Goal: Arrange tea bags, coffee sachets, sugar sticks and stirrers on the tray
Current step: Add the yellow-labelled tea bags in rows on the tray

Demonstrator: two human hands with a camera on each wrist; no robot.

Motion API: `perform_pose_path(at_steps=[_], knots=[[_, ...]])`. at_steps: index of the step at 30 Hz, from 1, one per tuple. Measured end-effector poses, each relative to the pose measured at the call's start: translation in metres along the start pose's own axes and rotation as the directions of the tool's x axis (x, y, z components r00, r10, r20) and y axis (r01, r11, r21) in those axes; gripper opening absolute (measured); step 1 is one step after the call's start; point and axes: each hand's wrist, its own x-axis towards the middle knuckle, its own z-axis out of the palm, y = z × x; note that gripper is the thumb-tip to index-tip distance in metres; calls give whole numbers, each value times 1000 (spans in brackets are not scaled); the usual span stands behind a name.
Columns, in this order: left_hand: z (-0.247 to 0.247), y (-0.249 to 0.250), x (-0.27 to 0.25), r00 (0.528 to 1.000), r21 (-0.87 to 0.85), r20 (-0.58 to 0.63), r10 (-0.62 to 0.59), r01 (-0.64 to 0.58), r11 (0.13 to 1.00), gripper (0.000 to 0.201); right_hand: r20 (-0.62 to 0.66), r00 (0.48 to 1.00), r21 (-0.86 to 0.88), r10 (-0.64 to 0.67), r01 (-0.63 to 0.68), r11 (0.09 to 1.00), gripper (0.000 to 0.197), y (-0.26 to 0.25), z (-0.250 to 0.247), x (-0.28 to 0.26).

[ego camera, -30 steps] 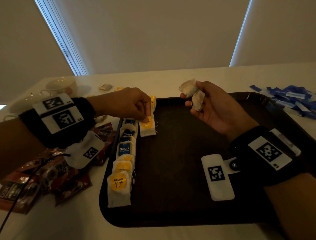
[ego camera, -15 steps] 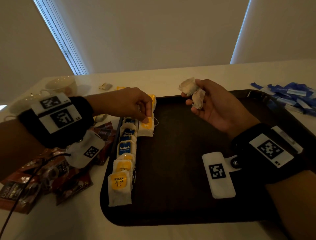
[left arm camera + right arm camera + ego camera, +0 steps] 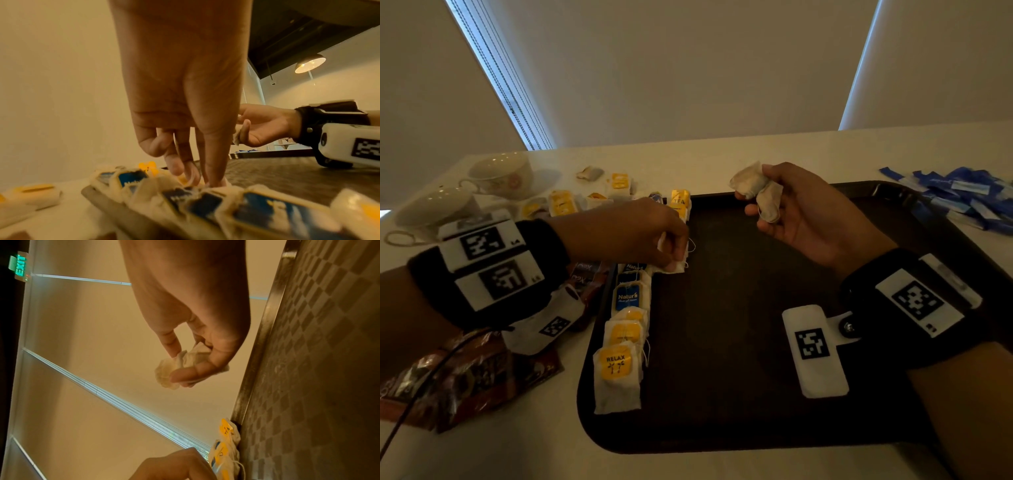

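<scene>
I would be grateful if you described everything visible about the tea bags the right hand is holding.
The tea bags are a small crumpled bunch of off-white, thin papery sachets, apparently two, though the exact count is hard to tell. No coloured tag shows on them. The right hand holds them raised above the far part of the dark tray, clear of its surface. In the right wrist view the bunch is pinched between thumb and fingers, its creased ends sticking out past the fingertips. Nothing else touches it.
</scene>
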Motion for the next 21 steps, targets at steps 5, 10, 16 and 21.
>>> perform_pose_path(at_steps=[5,10,16,21], knots=[[-26,5,-4,997,-138,-71,-29,19,990,15,91,996,-2,18,-18,1000,23,-1,4,-2],[-53,15,-12,945,-419,-324,-51,-95,903,36,219,976,41,-8,-1,999,20,-3,7,-7],[-48,28,-3,920,-465,-392,-19,-180,866,38,279,960,36,25,-37,999,19,-4,10,-10],[-47,37,1,916,-422,-399,-25,-160,892,27,260,965,13,36,-40,999,19,-4,11,-9]])
